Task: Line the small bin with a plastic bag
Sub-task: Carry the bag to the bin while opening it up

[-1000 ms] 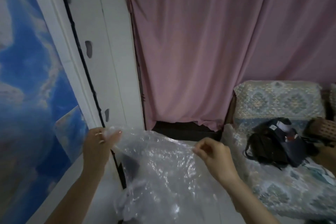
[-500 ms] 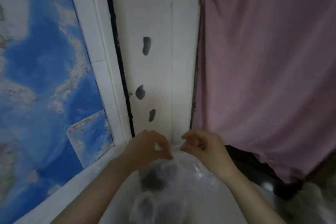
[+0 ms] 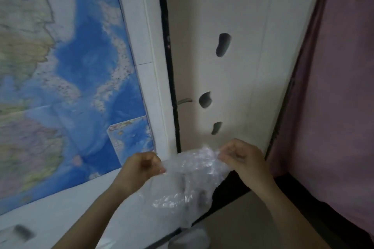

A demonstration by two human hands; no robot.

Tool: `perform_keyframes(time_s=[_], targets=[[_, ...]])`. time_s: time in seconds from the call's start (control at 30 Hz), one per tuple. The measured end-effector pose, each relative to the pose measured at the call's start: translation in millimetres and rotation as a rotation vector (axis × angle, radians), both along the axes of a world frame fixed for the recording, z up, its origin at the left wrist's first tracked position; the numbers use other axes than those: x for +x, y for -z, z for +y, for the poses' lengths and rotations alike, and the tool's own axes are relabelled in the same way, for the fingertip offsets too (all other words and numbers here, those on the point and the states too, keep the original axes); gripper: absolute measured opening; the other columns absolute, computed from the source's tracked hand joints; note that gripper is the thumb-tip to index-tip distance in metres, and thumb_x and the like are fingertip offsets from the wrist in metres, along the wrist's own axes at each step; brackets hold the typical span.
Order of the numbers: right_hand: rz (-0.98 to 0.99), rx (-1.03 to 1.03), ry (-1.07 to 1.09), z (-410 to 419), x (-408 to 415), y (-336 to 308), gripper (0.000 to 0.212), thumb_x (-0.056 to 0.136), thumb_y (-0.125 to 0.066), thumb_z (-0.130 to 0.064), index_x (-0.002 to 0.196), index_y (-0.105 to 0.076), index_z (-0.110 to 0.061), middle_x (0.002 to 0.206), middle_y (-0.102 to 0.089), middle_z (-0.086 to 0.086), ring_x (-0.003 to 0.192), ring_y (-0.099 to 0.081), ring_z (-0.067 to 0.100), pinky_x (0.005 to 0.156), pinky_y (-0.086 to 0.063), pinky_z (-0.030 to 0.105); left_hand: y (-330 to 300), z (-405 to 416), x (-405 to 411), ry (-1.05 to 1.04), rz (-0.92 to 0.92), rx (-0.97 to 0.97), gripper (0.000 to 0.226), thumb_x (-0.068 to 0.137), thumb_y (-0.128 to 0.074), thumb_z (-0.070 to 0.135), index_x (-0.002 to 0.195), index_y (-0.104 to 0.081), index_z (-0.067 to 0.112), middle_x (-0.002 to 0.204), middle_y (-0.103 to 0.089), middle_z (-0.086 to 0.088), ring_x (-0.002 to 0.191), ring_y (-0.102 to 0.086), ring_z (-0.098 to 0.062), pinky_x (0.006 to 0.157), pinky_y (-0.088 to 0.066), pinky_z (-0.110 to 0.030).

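Observation:
A clear, crinkled plastic bag (image 3: pixel 188 180) hangs in front of me, held up by its top edge. My left hand (image 3: pixel 141 168) pinches the bag's left upper edge with closed fingers. My right hand (image 3: pixel 240 157) grips the right upper edge a little higher. The bag sags down between my forearms. A pale rounded object (image 3: pixel 190 237) shows at the bottom edge under the bag; I cannot tell whether it is the small bin.
A blue wall map (image 3: pixel 60 87) covers the left. A white door or panel (image 3: pixel 232 66) with dark marks stands straight ahead, beside a dark vertical gap (image 3: pixel 168 66). A pink curtain (image 3: pixel 334 87) hangs at the right. Tan floor (image 3: pixel 242 224) lies below.
The view swung left from the sofa side toward the door and map. My hands came together at the bag's top, then spread apart a little, stretching its upper edge.

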State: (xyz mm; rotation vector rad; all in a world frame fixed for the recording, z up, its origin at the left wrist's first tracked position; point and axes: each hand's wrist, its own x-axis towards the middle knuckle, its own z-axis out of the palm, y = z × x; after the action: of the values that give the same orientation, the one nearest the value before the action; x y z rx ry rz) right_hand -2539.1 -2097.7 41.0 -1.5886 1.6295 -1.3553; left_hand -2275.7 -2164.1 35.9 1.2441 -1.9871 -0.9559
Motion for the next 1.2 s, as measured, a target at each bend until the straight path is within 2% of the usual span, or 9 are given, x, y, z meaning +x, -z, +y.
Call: perform_keyframes(time_s=[0.2,0.3,0.4,0.57,0.67,0.77,0.93,1.03,1.2], targets=[[-0.089,-0.1,0.048,-33.8,18.6,-0.3,0.018,0.074,-0.074,-0.009,0.063,-0.068,-0.022,0.061,-0.069,0.001,0.055,-0.059,0.004,0.055,-0.045,0.01,17.4,0.0,44.6,-0.182,0.027,0.067,0.006,0.07,-0.075,0.002,0.072,-0.07,0.004,0.074,-0.07,-0.005,0.068,-0.064,-0.006,0.071,-0.052,-0.019],[-0.045,-0.09,-0.042,-43.7,38.8,-4.0,0.014,0.074,-0.076,-0.013,0.064,-0.067,-0.019,0.059,-0.068,0.003,0.053,-0.057,0.006,0.053,-0.044,0.011,5.9,0.1,50.8,0.025,-0.061,0.204,0.057,0.061,-0.086,0.017,0.11,-0.061,0.029,0.116,-0.062,0.011,0.104,-0.058,0.0,0.087,-0.042,-0.009],[-0.021,-0.091,-0.122,-53.7,64.1,-6.9,0.013,0.073,-0.077,-0.015,0.065,-0.068,-0.019,0.058,-0.067,0.005,0.053,-0.056,0.008,0.054,-0.044,0.015,-11.3,0.0,33.8,0.078,-0.062,0.118,0.089,0.051,-0.085,0.049,0.129,-0.042,0.046,0.129,-0.048,0.029,0.119,-0.043,0.01,0.094,-0.035,-0.011],[-0.044,-0.088,-0.203,-66.0,86.5,-7.0,0.009,0.07,-0.079,-0.024,0.073,-0.071,-0.021,0.067,-0.071,0.003,0.062,-0.065,0.016,0.062,-0.051,0.025,-17.0,-3.0,12.9,-0.076,0.073,-0.155,0.014,0.072,-0.077,0.021,0.074,-0.072,0.033,0.074,-0.073,0.019,0.076,-0.065,0.005,0.07,-0.043,-0.003],[-0.063,0.046,-0.35,-72.1,70.0,-1.6,0.048,0.058,-0.079,-0.049,0.102,-0.066,-0.04,0.092,-0.071,-0.005,0.086,-0.066,0.004,0.075,-0.049,0.009,-15.5,-10.9,29.6,-0.193,0.204,-0.1,0.016,0.075,-0.073,0.01,0.063,-0.072,0.021,0.071,-0.074,-0.001,0.067,-0.066,-0.005,0.066,-0.049,-0.012],[0.065,0.187,-0.502,-81.2,47.6,7.6,0.084,0.046,-0.083,-0.056,0.123,-0.055,-0.039,0.113,-0.064,-0.02,0.107,-0.056,-0.009,0.091,-0.041,0.009,-15.9,-17.4,42.1,-0.255,0.258,-0.087,0.012,0.078,-0.07,0.009,0.067,-0.07,0.014,0.076,-0.073,-0.012,0.07,-0.066,-0.011,0.068,-0.051,-0.014],[0.134,0.112,-0.532,-103.7,29.4,19.6,0.024,0.066,-0.083,-0.02,0.074,-0.067,-0.037,0.072,-0.07,-0.023,0.068,-0.061,-0.01,0.065,-0.044,0.006,-12.9,-23.7,44.2,-0.371,0.229,-0.081,0.011,0.077,-0.07,0.012,0.066,-0.07,0.013,0.067,-0.073,-0.002,0.066,-0.064,-0.006,0.064,-0.05,-0.012],[0.099,0.116,-0.494,-121.9,8.4,21.3,0.011,0.071,-0.079,-0.021,0.078,-0.071,-0.024,0.078,-0.075,-0.006,0.076,-0.069,0.006,0.07,-0.052,0.016,-7.0,-23.8,51.3,-0.48,0.179,-0.097,0.017,0.078,-0.068,0.006,0.064,-0.069,0.014,0.068,-0.072,-0.003,0.061,-0.061,-0.002,0.059,-0.045,-0.007],[0.19,0.177,-0.624,-143.6,-19.4,10.1,0.011,0.07,-0.08,-0.022,0.076,-0.071,-0.025,0.076,-0.075,-0.006,0.073,-0.07,0.005,0.066,-0.052,0.014,7.2,-11.6,54.0,-0.541,0.037,-0.047,0.017,0.078,-0.067,0.0,0.065,-0.07,0.01,0.06,-0.073,0.004,0.054,-0.06,0.0,0.057,-0.045,-0.008]])
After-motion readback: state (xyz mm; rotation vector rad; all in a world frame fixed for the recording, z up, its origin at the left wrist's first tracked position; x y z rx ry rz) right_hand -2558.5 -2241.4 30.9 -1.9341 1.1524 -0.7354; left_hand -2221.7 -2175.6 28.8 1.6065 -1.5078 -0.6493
